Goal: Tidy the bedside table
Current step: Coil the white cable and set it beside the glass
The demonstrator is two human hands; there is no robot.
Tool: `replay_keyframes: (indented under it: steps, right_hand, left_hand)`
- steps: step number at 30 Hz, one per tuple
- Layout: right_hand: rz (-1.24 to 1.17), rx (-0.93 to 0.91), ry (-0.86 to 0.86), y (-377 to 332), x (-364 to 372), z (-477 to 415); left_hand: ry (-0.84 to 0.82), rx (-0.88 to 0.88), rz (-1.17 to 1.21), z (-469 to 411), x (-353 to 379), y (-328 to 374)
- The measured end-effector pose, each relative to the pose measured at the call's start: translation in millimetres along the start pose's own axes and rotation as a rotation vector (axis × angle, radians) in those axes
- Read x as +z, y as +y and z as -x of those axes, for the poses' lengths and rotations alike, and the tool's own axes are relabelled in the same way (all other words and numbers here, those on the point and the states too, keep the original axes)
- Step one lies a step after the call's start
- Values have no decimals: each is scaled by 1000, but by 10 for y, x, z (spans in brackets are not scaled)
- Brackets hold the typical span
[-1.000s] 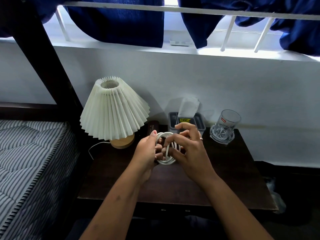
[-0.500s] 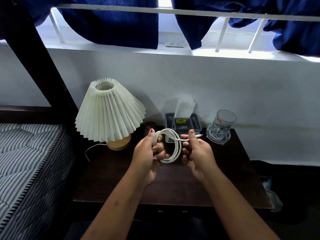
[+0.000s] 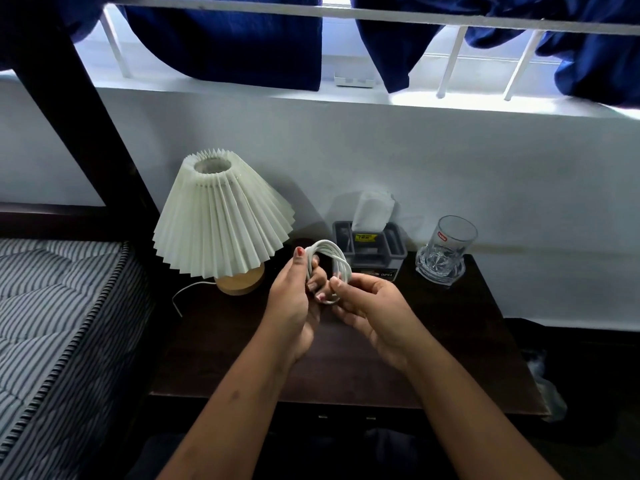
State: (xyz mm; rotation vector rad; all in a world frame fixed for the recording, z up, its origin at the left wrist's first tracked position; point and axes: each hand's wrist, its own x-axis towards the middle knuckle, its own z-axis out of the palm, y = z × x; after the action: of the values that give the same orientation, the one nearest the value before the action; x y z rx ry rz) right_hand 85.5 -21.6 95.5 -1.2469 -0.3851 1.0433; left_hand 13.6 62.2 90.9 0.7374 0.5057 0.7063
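Note:
A white cable (image 3: 329,255) is wound into a small coil above the middle of the dark wooden bedside table (image 3: 450,341). My left hand (image 3: 292,306) grips the coil's left side, thumb on top and fingers through the loop. My right hand (image 3: 372,308) pinches the coil's lower right part, fingers curled around the strands. The cable's end is hidden inside my hands.
A pleated white lamp (image 3: 221,220) on a wooden base stands at the table's back left, its thin cord trailing leftwards. A grey tissue holder (image 3: 370,247) and a glass (image 3: 446,251) stand at the back. A striped mattress (image 3: 52,323) lies left.
My right hand, which held the cable's free end out to the right, has come back onto the coil. The end no longer sticks out.

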Motion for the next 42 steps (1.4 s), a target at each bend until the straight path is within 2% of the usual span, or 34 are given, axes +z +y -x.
replay_keyframes:
  steps: [5, 9, 11, 14, 20, 29, 35, 39, 42]
  right_hand:
    - [-85, -79, 157, 33, 17, -30]
    - [-166, -142, 205, 16, 34, -44]
    - [-176, -144, 179, -12, 32, -45]
    - [-212, -116, 65, -48, 19, -41]
    - [-300, -31, -145, -104, -6, 8]
    - [122, 37, -23, -48, -86, -18]
    - [117, 43, 36, -44, -111, -31]
    - [106, 76, 40, -13, -123, -56]
    - [85, 74, 41, -3, -140, -68]
  left_hand:
    - [-16, -3, -95, 27, 23, -39]
    - [104, -3, -260, 22, 43, -84]
    - [151, -21, -315, 2, 27, -67]
    - [196, -121, -270, -22, -4, -22]
    - [164, -277, -158, -28, -34, 0]
    - [254, -240, -59, -51, -81, 57]
    - [199, -259, -59, -17, -40, 17]
    - [125, -235, -144, 11, -33, -1]
    - [150, -226, -242, 26, -37, -26]
